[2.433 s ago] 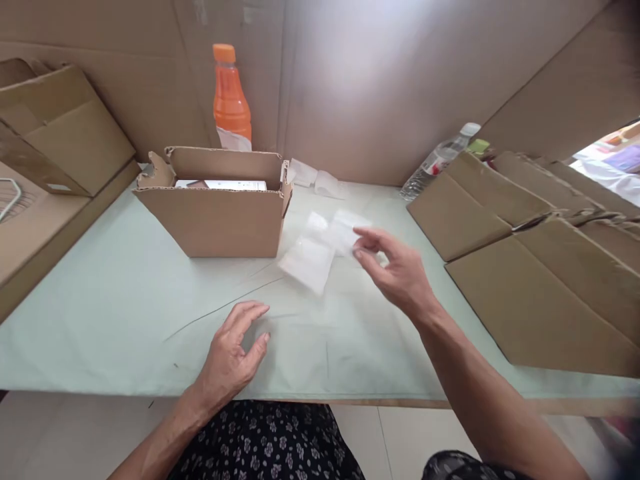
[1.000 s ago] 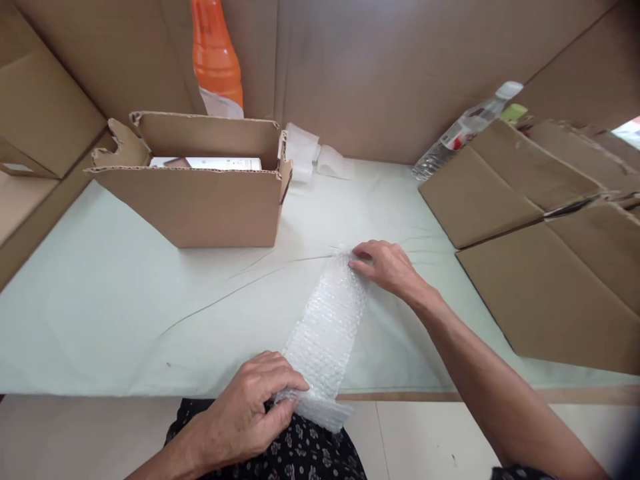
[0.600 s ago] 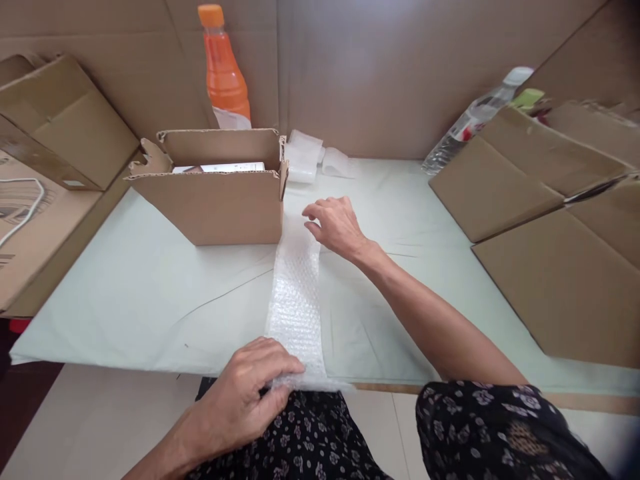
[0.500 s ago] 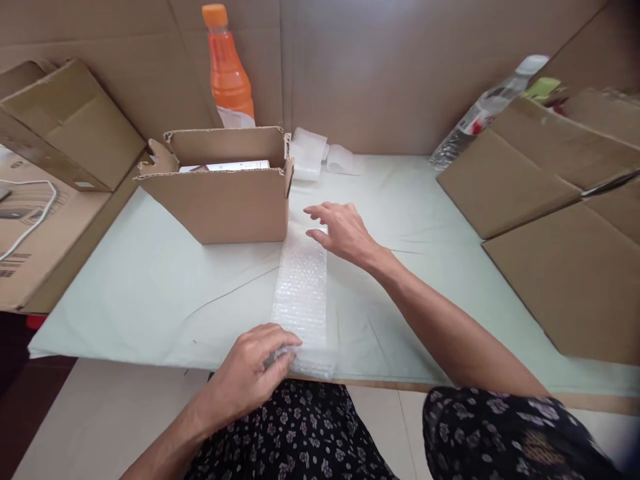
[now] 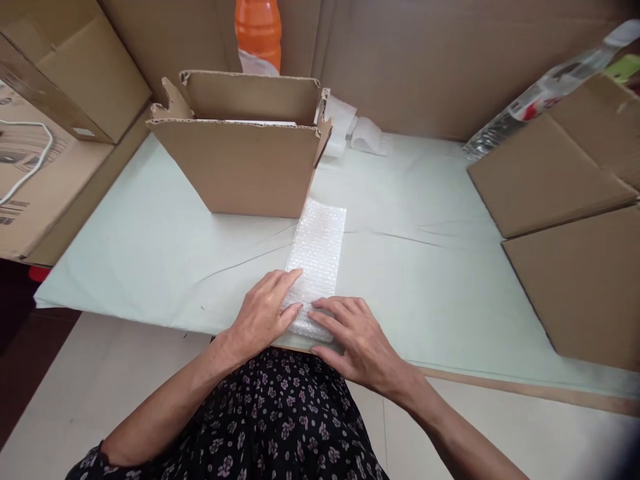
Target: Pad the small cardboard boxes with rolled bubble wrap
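Since half a second ago our right hand (image 5: 357, 340) has come back from the far end of the bubble wrap strip (image 5: 318, 253) to its near end, beside our left hand (image 5: 265, 310). Both hands now lie open, fingers flat on the strip at the table (image 5: 425, 267) edge. The strip runs away from us to just beside the open cardboard box (image 5: 245, 167), where a white item shows inside; its print is unreadable. Behind stands an orange bottle (image 5: 259, 30). A clear bottle (image 5: 545, 90) at right carries a label too small to read.
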Action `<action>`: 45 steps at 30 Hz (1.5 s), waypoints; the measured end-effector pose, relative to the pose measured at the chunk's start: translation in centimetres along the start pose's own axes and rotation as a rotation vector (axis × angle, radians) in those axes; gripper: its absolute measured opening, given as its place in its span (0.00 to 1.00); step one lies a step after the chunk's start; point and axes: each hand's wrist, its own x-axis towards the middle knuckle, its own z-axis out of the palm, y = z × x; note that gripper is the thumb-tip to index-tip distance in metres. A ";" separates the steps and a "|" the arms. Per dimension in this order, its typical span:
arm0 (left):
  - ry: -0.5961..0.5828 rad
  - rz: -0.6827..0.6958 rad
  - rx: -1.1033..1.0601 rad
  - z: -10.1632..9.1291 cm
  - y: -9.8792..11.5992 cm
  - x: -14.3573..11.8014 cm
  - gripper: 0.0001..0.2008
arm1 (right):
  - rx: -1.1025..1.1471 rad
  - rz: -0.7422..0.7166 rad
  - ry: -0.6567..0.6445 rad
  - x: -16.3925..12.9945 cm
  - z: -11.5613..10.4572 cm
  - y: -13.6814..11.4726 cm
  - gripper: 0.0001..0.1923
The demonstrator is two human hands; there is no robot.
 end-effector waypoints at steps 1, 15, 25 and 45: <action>0.042 0.020 0.001 -0.2 -0.1 -0.4 0.24 | -0.036 -0.003 0.011 0.0 0.6 -0.1 0.16; 0.056 0.084 0.072 -0.1 -0.4 -1.5 0.16 | -0.046 0.163 0.338 -0.7 1.1 -1.4 0.16; 0.011 0.139 -0.121 -1.5 0.1 -3.6 0.23 | 0.174 0.191 0.146 0.3 1.4 -1.0 0.12; 0.086 -0.008 0.012 -1.5 -0.7 -3.0 0.18 | 0.047 0.210 0.232 1.0 1.0 -1.1 0.15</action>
